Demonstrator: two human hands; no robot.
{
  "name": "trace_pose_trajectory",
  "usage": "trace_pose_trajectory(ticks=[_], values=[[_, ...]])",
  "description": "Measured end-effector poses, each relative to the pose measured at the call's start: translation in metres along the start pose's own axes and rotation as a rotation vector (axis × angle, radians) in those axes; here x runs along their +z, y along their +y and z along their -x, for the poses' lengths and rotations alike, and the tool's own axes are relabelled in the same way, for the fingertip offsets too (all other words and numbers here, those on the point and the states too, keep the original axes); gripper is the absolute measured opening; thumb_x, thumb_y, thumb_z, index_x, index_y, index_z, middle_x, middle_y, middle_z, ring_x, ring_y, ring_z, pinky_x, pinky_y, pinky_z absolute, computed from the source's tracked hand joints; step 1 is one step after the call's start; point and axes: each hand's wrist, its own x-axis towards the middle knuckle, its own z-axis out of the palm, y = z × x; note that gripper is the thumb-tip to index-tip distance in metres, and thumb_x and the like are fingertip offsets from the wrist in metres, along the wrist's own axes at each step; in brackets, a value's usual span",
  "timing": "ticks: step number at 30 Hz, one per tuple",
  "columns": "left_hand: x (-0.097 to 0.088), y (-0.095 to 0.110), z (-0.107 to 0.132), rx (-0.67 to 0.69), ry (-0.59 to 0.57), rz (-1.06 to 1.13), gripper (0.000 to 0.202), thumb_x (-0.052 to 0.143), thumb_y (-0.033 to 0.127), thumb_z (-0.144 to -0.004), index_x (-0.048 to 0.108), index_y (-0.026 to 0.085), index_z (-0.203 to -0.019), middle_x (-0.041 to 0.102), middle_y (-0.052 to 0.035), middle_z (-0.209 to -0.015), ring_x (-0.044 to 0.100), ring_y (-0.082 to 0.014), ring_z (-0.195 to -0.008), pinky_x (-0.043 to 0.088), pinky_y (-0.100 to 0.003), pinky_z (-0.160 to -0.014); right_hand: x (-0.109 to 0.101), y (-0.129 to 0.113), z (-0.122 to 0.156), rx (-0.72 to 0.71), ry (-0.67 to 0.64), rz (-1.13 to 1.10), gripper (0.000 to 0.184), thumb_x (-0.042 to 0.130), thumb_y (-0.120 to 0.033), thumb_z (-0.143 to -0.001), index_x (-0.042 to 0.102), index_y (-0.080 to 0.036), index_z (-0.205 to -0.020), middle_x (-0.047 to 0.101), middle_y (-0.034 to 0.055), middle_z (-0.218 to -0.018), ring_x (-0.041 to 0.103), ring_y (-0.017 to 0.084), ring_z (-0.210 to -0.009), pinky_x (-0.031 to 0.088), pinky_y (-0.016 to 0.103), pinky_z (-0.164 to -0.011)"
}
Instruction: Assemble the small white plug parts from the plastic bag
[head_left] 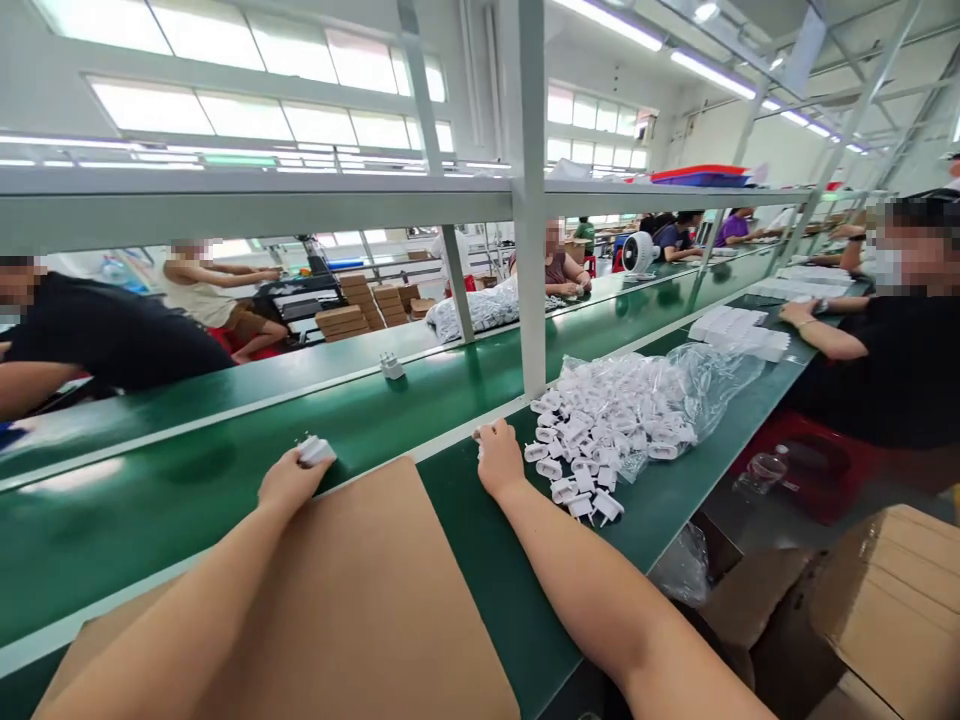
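My left hand [289, 478] is closed round a white plug adapter [316, 452], its metal pins pointing up, above the near edge of the green conveyor belt [225, 478]. My right hand [500, 458] has its fingers curled together beside the loose pile. A bit of white shows at its fingertips, but most of what it holds is hidden. Right of that hand, many white plug housings [581, 425] spill out of a clear plastic bag [720, 385]. Another white plug adapter [391, 367] stands upright on the belt, farther off.
A brown cardboard sheet [360, 600] lies under my left arm. A white metal post [533, 250] rises from the bench, bearing a shelf [300, 205]. Co-workers sit across the belt and at right. Cardboard boxes [892, 590] stand below the bench at right.
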Motion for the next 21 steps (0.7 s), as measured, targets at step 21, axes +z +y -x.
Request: trace_pose_trajectory(ticks=[21], values=[[0.026, 0.051, 0.141, 0.51, -0.427, 0.621, 0.041, 0.062, 0.05, -0.09, 0.066, 0.025, -0.122, 0.07, -0.0084, -0.123, 0.067, -0.0284, -0.108, 0.055, -0.043, -0.097, -0.009, -0.055, 0.053, -0.254, -0.196, -0.554, 0.022, 0.065, -0.005, -0.074, 0.065, -0.02, -0.09, 0.053, -0.0014, -0.085, 0.049, 0.012, -0.068, 0.041, 0.023, -0.061]])
